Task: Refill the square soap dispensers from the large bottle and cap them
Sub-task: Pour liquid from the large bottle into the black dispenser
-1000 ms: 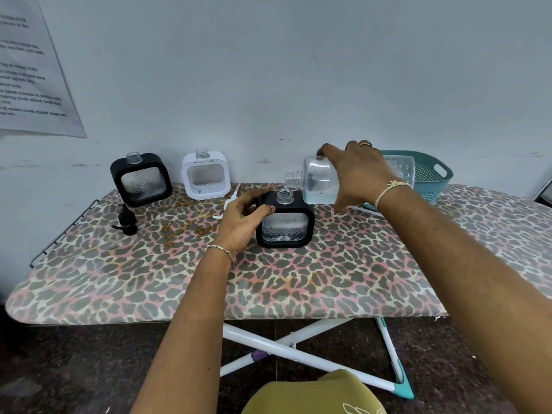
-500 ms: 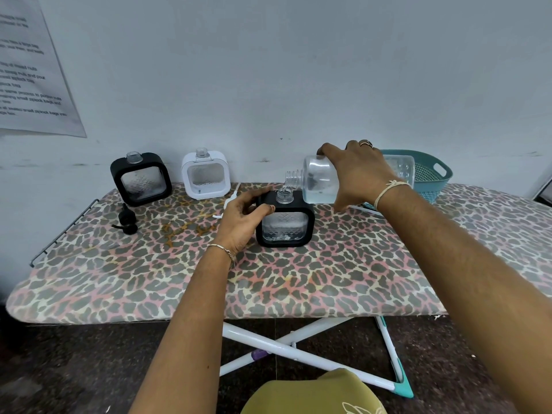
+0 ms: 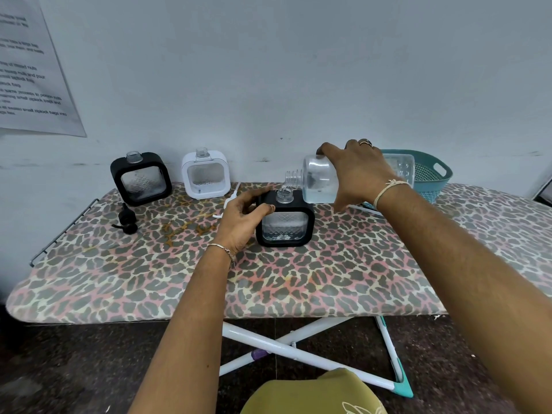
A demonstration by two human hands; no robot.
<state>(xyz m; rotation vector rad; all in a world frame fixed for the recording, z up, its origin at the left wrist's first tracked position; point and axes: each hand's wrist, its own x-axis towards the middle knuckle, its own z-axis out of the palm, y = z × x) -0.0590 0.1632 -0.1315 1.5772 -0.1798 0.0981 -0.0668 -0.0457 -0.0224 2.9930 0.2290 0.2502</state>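
At the middle of the leopard-print ironing board (image 3: 328,273) a black dispenser (image 3: 285,231) stands upright. It is a square black frame with rounded corners around a clear patterned window, its bare threaded neck is open at the top, and a little clear liquid sits low behind the window. The left hand (image 3: 243,215) has its grip closed on the frame's upper left corner, thumb in front and fingers behind. The right hand (image 3: 358,171) clasps the large bottle (image 3: 321,180) from above, just up and right of the dispenser. The bottle is clear and uncapped, with liquid pooled along its lower side. Far left of the dispenser, against the wall, stand a second black dispenser (image 3: 140,179) and a white dispenser (image 3: 205,174), both uncapped, with a black pump head (image 3: 127,219) lying in front of them. A thin white piece (image 3: 234,194) lies behind the left hand, partly hidden by it. Behind the right wrist, to the dispenser's right, sits a teal basket (image 3: 433,180), which the bottle and hand partly cover. The bottle's long axis runs almost level, left to right. Its neck points left and slightly down, and the mouth hangs just above the dispenser's open neck.
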